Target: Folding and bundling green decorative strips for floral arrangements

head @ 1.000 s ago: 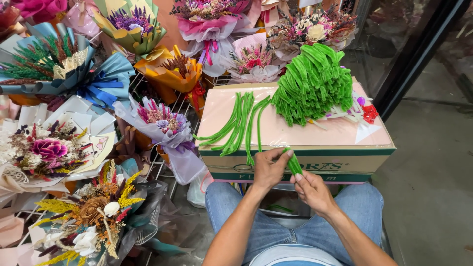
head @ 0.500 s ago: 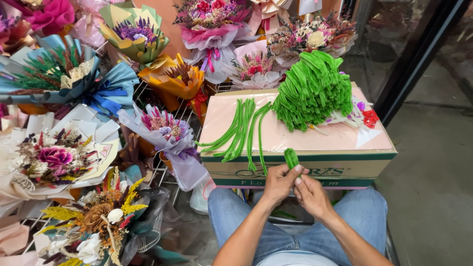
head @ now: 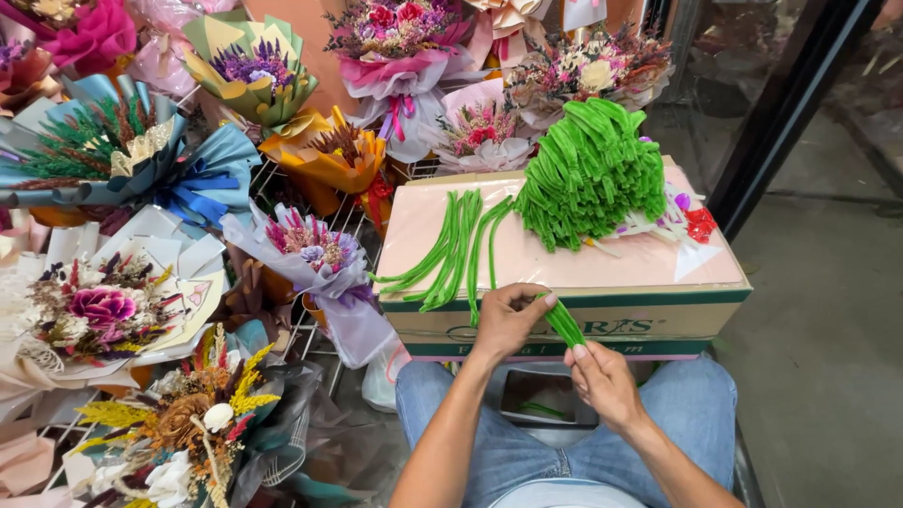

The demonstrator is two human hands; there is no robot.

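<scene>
- Both hands have dropped a little toward the lap since half a second ago, and the green stem now slants from the upper left down to the right between them instead of standing up
- left hand (head: 508,320) has its fingers curled together around the upper end of the green stem (head: 562,323), clamped on it just in front of the cardboard box (head: 574,315)
- right hand (head: 602,381) pinches the lower end of the same stem, thumb and fingertips closed on it
- loose green stems (head: 450,252) lie flat on the pink sheet (head: 564,259) on top of the box, well apart from the hands
- big bundle of green stems (head: 588,174) rests at the far side of the box
- wrapped bouquets (head: 315,249) crowd the left side and back
- dark tray (head: 546,395) sits between the knees, below the hands
</scene>
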